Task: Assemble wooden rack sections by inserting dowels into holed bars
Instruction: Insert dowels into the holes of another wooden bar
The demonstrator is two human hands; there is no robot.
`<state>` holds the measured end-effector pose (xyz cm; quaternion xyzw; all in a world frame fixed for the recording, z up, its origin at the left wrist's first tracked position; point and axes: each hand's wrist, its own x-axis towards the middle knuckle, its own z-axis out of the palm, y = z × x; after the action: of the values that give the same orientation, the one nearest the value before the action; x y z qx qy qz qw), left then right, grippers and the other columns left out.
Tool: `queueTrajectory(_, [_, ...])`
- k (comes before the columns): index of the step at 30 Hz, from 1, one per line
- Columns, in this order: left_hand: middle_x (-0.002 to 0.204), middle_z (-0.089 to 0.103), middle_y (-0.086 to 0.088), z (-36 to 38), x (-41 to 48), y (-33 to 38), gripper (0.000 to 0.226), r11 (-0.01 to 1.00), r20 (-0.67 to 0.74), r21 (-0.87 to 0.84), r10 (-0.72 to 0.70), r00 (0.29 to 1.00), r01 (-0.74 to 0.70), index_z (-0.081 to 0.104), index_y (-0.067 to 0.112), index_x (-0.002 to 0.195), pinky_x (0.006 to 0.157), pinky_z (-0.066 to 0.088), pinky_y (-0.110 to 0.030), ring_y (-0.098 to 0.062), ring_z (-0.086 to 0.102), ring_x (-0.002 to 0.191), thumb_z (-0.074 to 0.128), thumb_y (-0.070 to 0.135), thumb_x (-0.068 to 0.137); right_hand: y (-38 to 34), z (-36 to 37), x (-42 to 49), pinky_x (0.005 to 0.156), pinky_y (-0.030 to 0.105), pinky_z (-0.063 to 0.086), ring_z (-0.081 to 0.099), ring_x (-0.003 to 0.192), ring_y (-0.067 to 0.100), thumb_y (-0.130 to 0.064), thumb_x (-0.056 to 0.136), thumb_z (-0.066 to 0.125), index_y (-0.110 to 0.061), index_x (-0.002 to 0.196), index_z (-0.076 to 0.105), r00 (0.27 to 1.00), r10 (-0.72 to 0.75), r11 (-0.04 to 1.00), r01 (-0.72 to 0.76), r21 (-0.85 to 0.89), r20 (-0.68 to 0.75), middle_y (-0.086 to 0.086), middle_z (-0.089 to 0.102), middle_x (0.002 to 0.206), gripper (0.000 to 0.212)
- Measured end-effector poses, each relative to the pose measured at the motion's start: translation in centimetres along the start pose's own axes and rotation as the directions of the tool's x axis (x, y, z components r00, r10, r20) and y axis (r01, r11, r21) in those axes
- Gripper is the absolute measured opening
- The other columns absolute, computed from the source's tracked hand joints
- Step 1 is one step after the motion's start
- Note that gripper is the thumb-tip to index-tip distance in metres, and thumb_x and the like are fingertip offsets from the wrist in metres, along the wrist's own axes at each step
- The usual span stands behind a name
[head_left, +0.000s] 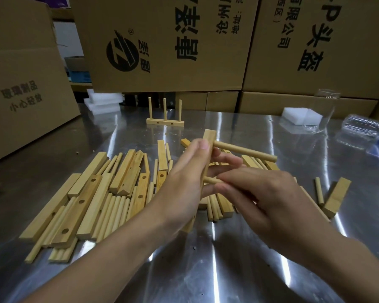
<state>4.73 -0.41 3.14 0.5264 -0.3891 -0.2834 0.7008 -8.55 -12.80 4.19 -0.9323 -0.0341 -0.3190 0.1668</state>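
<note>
My left hand [184, 178] grips a bar [209, 136], thumb on its near face and fingers curled behind it, and holds it roughly upright above the tabletop [228, 270]. A dowel [245, 152] sits in the bar near its top end and sticks out to the right, over my right hand [269, 202]. That hand pinches a second dowel [211, 181] between thumb and fingertips, its free end touching the bar lower down, just beside my left palm. I cannot tell whether that end is in a hole, because the fingers hide the joint.

A pile [92, 193] of loose bars and dowels lies left of my left hand, some of the bars showing round holes. More pieces lie under and behind both hands, and a few lie right of my right hand.

Beyond my hands stands a finished section [165, 122], one bar with three dowels upright in it. Far right of my right hand are a foam block [300, 115], a clear glass [325, 110] and a plastic bottle [363, 127] on its side. Printed boxes [162, 40] wall the back of the tabletop.
</note>
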Motion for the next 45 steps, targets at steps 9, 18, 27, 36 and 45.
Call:
queueTrajectory(9, [0.123, 0.075, -0.005, -0.2, 0.0, 0.1, 0.042, 0.991, 0.044, 0.099, 0.085, 0.995, -0.089, 0.059, 0.011, 0.122, 0.093, 0.057, -0.049, -0.021, 0.07, 0.123, 0.029, 0.04, 0.117, -0.8, 0.4, 0.5, 0.042, 0.02, 0.021, 0.019, 0.048, 0.011, -0.034, 0.096, 0.068, -0.011, 0.079, 0.076, 0.784, 0.453, 0.366, -0.597, 0.714, 0.424, -0.005, 0.024, 0.054, 0.03])
queueTrajectory(18, [0.111, 0.08, -0.009, -0.5, 0.4, 0.4, 0.044, 0.989, -0.046, -0.046, -0.142, 0.989, 0.14, 0.066, 0.008, 0.119, 0.077, 0.065, -0.032, -0.017, 0.079, 0.097, 0.04, 0.043, 0.113, 0.0, 0.8, -0.2, 0.065, 0.025, 0.054, 0.07, 0.087, -0.004, -0.044, 0.108, 0.053, -0.034, 0.109, 0.078, 0.996, 0.081, 0.994, -0.079, -0.077, 0.028, -0.035, 0.07, 0.102, 0.026])
queueTrajectory(27, [0.122, 0.078, -0.012, -0.2, 0.2, 0.5, 0.05, 0.969, 0.013, -0.178, -0.173, 0.985, 0.173, 0.053, 0.001, 0.132, 0.104, 0.059, -0.049, -0.025, 0.074, 0.119, 0.031, 0.043, 0.116, 0.6, 1.3, 0.0, 0.056, 0.01, 0.033, 0.049, 0.052, 0.001, -0.028, 0.106, 0.062, -0.034, 0.105, 0.078, 0.997, 0.081, 0.984, -0.078, 0.158, -0.01, -0.027, 0.048, 0.058, 0.018])
queueTrajectory(36, [0.125, 0.077, -0.004, -0.6, 0.2, 0.6, 0.047, 1.0, 0.012, 0.004, -0.024, 1.0, 0.024, 0.057, 0.007, 0.127, 0.103, 0.058, -0.051, -0.019, 0.07, 0.125, 0.029, 0.043, 0.116, -0.1, 1.3, 0.7, 0.058, 0.006, 0.041, 0.056, 0.054, -0.004, -0.024, 0.106, 0.064, -0.036, 0.085, 0.08, 0.986, 0.152, 0.86, -0.164, 0.483, 0.064, -0.024, 0.061, 0.059, 0.029])
queueTrajectory(45, [0.111, 0.081, -0.009, -0.9, 1.0, -0.8, 0.048, 0.994, -0.148, -0.095, -0.063, 0.987, 0.049, 0.061, 0.009, 0.123, 0.084, 0.065, -0.034, -0.023, 0.078, 0.108, 0.034, 0.047, 0.114, 2.0, 0.4, -0.3, 0.067, 0.018, 0.049, 0.067, 0.079, 0.015, -0.04, 0.092, 0.079, -0.023, 0.117, 0.075, 0.981, 0.12, 0.977, -0.09, 0.192, -0.152, -0.016, 0.071, 0.097, 0.03])
